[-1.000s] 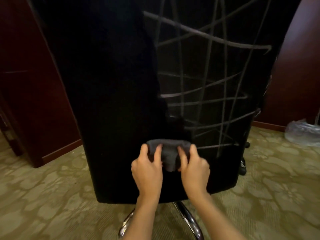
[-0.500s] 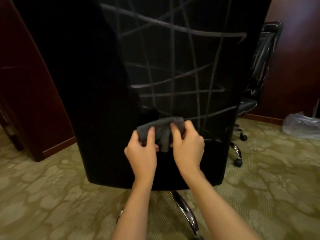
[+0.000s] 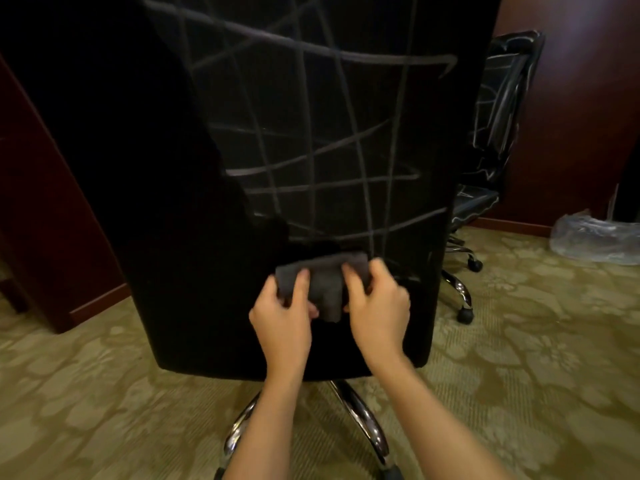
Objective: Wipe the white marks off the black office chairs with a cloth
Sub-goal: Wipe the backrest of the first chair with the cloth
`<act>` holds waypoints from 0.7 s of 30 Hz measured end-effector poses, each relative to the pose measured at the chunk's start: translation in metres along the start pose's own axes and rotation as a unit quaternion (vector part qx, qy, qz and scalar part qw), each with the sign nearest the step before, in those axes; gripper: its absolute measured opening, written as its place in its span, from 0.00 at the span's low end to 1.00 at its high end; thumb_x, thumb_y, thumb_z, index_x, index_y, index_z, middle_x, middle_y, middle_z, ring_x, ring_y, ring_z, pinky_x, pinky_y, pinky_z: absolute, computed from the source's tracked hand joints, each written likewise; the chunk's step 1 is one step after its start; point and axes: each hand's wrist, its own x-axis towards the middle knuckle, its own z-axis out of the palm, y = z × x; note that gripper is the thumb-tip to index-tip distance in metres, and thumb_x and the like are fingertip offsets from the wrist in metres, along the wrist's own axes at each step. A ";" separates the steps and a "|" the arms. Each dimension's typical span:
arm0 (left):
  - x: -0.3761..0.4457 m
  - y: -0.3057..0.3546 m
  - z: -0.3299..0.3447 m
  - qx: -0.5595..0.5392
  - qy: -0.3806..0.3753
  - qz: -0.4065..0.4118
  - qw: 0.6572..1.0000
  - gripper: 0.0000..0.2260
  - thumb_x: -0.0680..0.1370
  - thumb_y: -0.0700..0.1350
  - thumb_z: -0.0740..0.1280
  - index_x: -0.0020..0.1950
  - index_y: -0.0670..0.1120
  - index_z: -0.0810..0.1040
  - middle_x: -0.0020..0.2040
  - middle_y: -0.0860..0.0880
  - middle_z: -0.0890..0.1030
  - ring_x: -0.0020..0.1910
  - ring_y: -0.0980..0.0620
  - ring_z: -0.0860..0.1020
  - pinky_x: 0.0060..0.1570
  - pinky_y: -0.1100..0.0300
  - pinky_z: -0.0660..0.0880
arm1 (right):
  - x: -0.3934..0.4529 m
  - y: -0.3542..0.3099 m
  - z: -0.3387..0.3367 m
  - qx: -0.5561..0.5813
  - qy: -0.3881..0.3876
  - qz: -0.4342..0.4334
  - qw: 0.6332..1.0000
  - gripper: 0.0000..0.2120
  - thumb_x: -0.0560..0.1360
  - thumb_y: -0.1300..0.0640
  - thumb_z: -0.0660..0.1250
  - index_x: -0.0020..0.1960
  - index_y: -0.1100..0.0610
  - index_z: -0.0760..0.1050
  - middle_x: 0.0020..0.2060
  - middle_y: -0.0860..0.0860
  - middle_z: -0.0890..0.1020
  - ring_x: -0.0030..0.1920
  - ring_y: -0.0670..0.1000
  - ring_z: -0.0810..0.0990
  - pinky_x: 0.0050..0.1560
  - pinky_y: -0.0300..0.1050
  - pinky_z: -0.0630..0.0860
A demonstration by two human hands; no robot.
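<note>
Left-hand fingers (image 3: 302,277) are curling over the left end of the grey cloth (image 3: 325,284), right-hand fingers (image 3: 353,277) are curling over its right end, so both sets are clamped on the cloth, apparently bunching it into a pad before rubbing. The left hand (image 3: 282,322) and right hand (image 3: 379,315) are sitting side by side, holding the cloth low on the backrest of the near chair (image 3: 145,202), whether pressed on or just off it cannot be told, right under the lowest white marks (image 3: 311,157), likely because that patch is next. Marks are crossing the backrest's right half; the left half is reading plain black, so the job looks partly done. A second chair (image 3: 498,109) with white streaks is standing behind on the right, judged to be waiting its turn. A plastic bag (image 3: 595,239) is lying on the patterned carpet (image 3: 104,393) near the wall.
</note>
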 end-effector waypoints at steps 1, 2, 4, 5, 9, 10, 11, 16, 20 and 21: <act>0.008 0.014 0.007 -0.010 -0.003 0.013 1.000 0.09 0.79 0.51 0.70 0.41 0.48 0.78 0.27 0.47 0.80 0.26 0.50 0.80 0.34 0.50 0.80 | 0.014 -0.008 -0.007 0.026 0.018 -0.014 0.999 0.16 0.78 0.38 0.60 0.45 0.51 0.71 0.34 0.52 0.81 0.39 0.58 0.82 0.39 0.51 0.76; 0.013 0.024 0.012 -0.011 -0.009 0.022 1.000 0.09 0.79 0.52 0.70 0.42 0.50 0.79 0.27 0.47 0.80 0.26 0.51 0.81 0.35 0.51 0.80 | 0.023 -0.013 -0.011 0.038 0.024 -0.024 0.999 0.16 0.77 0.37 0.59 0.45 0.50 0.71 0.33 0.50 0.81 0.38 0.57 0.82 0.39 0.54 0.78; 0.015 0.019 0.016 0.016 -0.018 0.022 0.999 0.10 0.79 0.56 0.69 0.42 0.52 0.79 0.27 0.48 0.80 0.26 0.52 0.81 0.36 0.51 0.81 | 0.026 -0.008 -0.010 0.016 0.010 -0.035 0.999 0.15 0.78 0.37 0.58 0.47 0.49 0.71 0.33 0.49 0.81 0.38 0.56 0.83 0.40 0.55 0.79; 0.011 0.007 0.014 0.050 -0.017 0.016 0.998 0.13 0.78 0.60 0.67 0.43 0.52 0.79 0.27 0.49 0.80 0.27 0.52 0.81 0.36 0.51 0.81 | 0.020 0.002 -0.006 -0.011 0.006 -0.040 0.999 0.14 0.79 0.39 0.58 0.48 0.49 0.72 0.34 0.50 0.82 0.38 0.57 0.83 0.39 0.53 0.78; -0.035 -0.063 -0.007 0.188 -0.046 -0.033 0.981 0.27 0.71 0.74 0.58 0.38 0.50 0.76 0.25 0.52 0.78 0.27 0.53 0.79 0.34 0.48 0.79 | -0.034 0.062 0.007 -0.120 -0.078 0.009 0.990 0.14 0.79 0.41 0.60 0.52 0.52 0.74 0.37 0.54 0.84 0.41 0.59 0.84 0.38 0.51 0.77; -0.047 -0.070 -0.010 0.193 -0.052 -0.039 0.979 0.27 0.70 0.73 0.59 0.35 0.49 0.75 0.23 0.52 0.77 0.25 0.54 0.78 0.33 0.47 0.78 | -0.044 0.073 0.006 -0.124 -0.104 0.041 0.986 0.13 0.79 0.41 0.61 0.51 0.50 0.74 0.37 0.53 0.84 0.42 0.57 0.84 0.39 0.51 0.78; -0.055 -0.069 -0.009 0.183 -0.054 -0.042 0.981 0.26 0.70 0.72 0.60 0.34 0.49 0.75 0.23 0.52 0.76 0.24 0.54 0.77 0.32 0.46 0.78 | -0.047 0.079 0.003 -0.111 -0.117 0.066 0.985 0.13 0.79 0.40 0.61 0.50 0.49 0.74 0.37 0.52 0.83 0.41 0.56 0.84 0.39 0.51 0.78; -0.045 -0.016 0.032 0.069 -0.071 -0.005 0.995 0.16 0.73 0.66 0.67 0.43 0.54 0.78 0.30 0.52 0.80 0.32 0.48 0.81 0.35 0.42 0.80 | 0.009 0.061 -0.030 0.019 -0.006 0.033 0.999 0.17 0.76 0.37 0.61 0.43 0.51 0.70 0.28 0.50 0.79 0.32 0.55 0.81 0.35 0.55 0.78; -0.035 0.031 0.069 -0.027 -0.106 -0.006 0.994 0.05 0.77 0.52 0.73 0.45 0.52 0.80 0.35 0.50 0.83 0.31 0.54 0.83 0.34 0.55 0.81 | 0.054 0.036 -0.064 0.091 0.067 0.003 0.994 0.14 0.78 0.46 0.66 0.39 0.53 0.73 0.26 0.48 0.78 0.29 0.48 0.79 0.35 0.51 0.76; -0.035 0.031 0.077 -0.035 -0.100 -0.019 0.994 0.05 0.77 0.50 0.72 0.45 0.50 0.81 0.34 0.48 0.83 0.30 0.55 0.83 0.33 0.56 0.81 | 0.056 0.040 -0.064 0.093 0.065 0.007 0.993 0.13 0.79 0.47 0.66 0.40 0.54 0.74 0.28 0.48 0.79 0.30 0.47 0.80 0.36 0.51 0.76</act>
